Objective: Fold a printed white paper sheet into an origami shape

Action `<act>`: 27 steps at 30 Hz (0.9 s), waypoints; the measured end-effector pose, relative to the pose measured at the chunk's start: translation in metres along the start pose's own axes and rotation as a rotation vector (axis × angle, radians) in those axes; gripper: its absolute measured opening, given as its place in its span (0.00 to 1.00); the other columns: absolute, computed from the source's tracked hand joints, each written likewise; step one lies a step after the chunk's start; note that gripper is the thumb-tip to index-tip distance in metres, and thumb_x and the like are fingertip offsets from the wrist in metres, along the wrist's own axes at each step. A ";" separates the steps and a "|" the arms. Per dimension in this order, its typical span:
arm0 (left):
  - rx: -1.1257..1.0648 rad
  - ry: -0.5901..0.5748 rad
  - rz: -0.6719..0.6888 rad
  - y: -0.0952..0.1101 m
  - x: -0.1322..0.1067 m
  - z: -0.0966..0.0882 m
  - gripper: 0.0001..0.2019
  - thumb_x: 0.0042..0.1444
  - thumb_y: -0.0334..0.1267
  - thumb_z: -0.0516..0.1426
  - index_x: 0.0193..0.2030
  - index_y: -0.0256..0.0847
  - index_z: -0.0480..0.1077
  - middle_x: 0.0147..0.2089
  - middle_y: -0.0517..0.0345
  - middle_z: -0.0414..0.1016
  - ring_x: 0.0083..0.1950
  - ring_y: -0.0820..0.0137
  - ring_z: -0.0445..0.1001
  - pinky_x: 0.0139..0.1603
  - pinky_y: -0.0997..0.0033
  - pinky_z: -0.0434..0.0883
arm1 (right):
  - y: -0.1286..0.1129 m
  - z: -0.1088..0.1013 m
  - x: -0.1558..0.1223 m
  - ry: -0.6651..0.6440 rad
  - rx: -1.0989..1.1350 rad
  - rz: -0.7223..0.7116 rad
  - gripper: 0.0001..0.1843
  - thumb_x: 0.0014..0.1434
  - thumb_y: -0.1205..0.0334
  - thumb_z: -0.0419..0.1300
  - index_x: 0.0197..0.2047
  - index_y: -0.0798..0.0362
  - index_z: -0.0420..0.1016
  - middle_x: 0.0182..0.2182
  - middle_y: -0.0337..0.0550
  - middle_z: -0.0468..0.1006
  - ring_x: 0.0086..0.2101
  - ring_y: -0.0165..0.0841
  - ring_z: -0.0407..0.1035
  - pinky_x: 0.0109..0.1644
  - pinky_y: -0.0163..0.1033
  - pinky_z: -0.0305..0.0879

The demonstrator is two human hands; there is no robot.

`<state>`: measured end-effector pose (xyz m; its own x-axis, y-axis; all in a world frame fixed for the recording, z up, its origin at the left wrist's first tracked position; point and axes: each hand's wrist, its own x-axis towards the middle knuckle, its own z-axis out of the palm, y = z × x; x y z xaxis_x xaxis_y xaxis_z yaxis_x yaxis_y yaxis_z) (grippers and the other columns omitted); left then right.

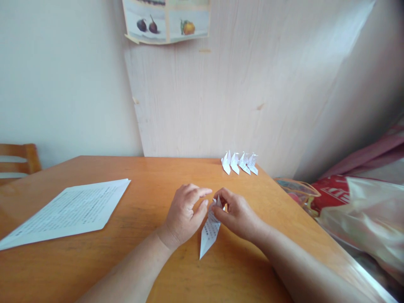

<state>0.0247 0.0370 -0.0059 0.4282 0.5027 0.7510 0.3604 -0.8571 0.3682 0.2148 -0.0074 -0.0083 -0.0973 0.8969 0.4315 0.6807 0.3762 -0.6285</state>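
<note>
Between the thumb and fingers of my right hand [236, 212] is a folded paper crane [211, 229] of white printed paper. One long pointed wing hangs down toward me; the fingers cover part of its upper body. My left hand [188, 212] is just to the left of the crane, thumb and index finger apart, with nothing held between them. Its fingertips are close to the crane's top but look separate from it. Farther back, a row of several finished paper cranes [235, 164] stands by the table's far right corner.
A stack of printed paper sheets [72, 210] lies on the left of the wooden table [132, 261]. Plastic bags [362, 219] and a red package [331, 191] crowd the right edge. A chair [30, 158] stands at far left; a fruit poster [167, 23] hangs on the wall.
</note>
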 end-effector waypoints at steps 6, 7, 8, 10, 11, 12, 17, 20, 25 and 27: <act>0.075 -0.019 0.041 0.006 0.001 0.000 0.09 0.63 0.31 0.57 0.46 0.47 0.76 0.41 0.55 0.76 0.46 0.62 0.72 0.51 0.57 0.68 | 0.000 0.003 0.000 -0.002 -0.004 0.003 0.06 0.61 0.63 0.58 0.32 0.50 0.65 0.25 0.33 0.68 0.25 0.28 0.62 0.30 0.34 0.55; 0.083 -0.019 0.043 0.006 0.001 0.001 0.09 0.62 0.31 0.57 0.45 0.46 0.76 0.40 0.55 0.76 0.46 0.62 0.72 0.51 0.57 0.68 | 0.000 0.003 0.000 -0.005 -0.001 0.003 0.05 0.61 0.63 0.58 0.33 0.50 0.65 0.25 0.33 0.69 0.25 0.28 0.63 0.30 0.34 0.55; 0.090 -0.019 0.049 0.005 0.001 0.001 0.08 0.62 0.30 0.58 0.43 0.46 0.77 0.40 0.55 0.76 0.45 0.63 0.72 0.51 0.57 0.67 | 0.000 0.003 0.000 -0.009 0.000 0.003 0.05 0.62 0.63 0.58 0.33 0.50 0.66 0.25 0.33 0.69 0.26 0.28 0.63 0.30 0.34 0.55; 0.100 -0.022 0.065 0.004 0.001 0.002 0.08 0.60 0.29 0.59 0.42 0.45 0.77 0.39 0.56 0.77 0.45 0.63 0.72 0.50 0.57 0.67 | 0.000 0.002 0.000 -0.016 0.004 0.006 0.04 0.61 0.62 0.58 0.34 0.50 0.68 0.25 0.34 0.70 0.26 0.29 0.64 0.30 0.34 0.56; 0.104 -0.022 0.071 0.004 0.001 0.002 0.08 0.60 0.29 0.59 0.42 0.45 0.77 0.39 0.56 0.77 0.44 0.63 0.73 0.50 0.58 0.67 | 0.000 0.002 0.000 -0.019 0.006 0.008 0.03 0.61 0.63 0.58 0.35 0.51 0.68 0.25 0.34 0.70 0.26 0.29 0.64 0.31 0.34 0.56; 0.106 -0.024 0.076 0.003 0.001 0.002 0.08 0.59 0.28 0.59 0.42 0.45 0.78 0.39 0.56 0.77 0.44 0.63 0.73 0.49 0.58 0.67 | 0.000 0.002 0.000 -0.021 0.007 0.012 0.03 0.61 0.63 0.58 0.35 0.51 0.69 0.25 0.34 0.70 0.26 0.29 0.64 0.31 0.34 0.56; 0.105 -0.042 0.086 0.004 0.000 0.003 0.09 0.60 0.29 0.59 0.42 0.46 0.78 0.39 0.56 0.78 0.43 0.63 0.72 0.49 0.58 0.67 | 0.001 0.002 0.000 -0.028 0.012 0.031 0.01 0.60 0.64 0.58 0.37 0.50 0.70 0.26 0.34 0.72 0.27 0.29 0.66 0.31 0.34 0.57; 0.090 -0.019 0.057 0.005 0.000 0.002 0.09 0.60 0.29 0.58 0.44 0.44 0.78 0.39 0.55 0.78 0.44 0.62 0.72 0.49 0.57 0.67 | 0.002 0.002 -0.001 -0.023 0.013 0.039 0.02 0.60 0.64 0.59 0.38 0.50 0.69 0.26 0.34 0.72 0.26 0.29 0.66 0.31 0.34 0.57; 0.045 -0.016 -0.018 0.004 0.000 0.001 0.09 0.58 0.29 0.57 0.44 0.42 0.75 0.40 0.55 0.77 0.46 0.61 0.72 0.50 0.57 0.67 | 0.002 0.002 0.000 -0.039 0.007 0.051 0.04 0.61 0.63 0.58 0.40 0.50 0.69 0.26 0.34 0.72 0.26 0.29 0.66 0.31 0.34 0.57; 0.023 -0.037 -0.049 0.002 0.000 0.002 0.08 0.57 0.29 0.57 0.42 0.42 0.74 0.39 0.55 0.77 0.45 0.62 0.72 0.50 0.58 0.67 | 0.001 0.000 0.001 -0.048 0.000 0.056 0.04 0.61 0.63 0.58 0.40 0.50 0.69 0.27 0.35 0.73 0.27 0.29 0.67 0.32 0.34 0.58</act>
<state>0.0274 0.0357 -0.0067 0.4398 0.5480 0.7115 0.4004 -0.8288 0.3908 0.2154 -0.0063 -0.0091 -0.0934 0.9266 0.3642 0.6861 0.3250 -0.6509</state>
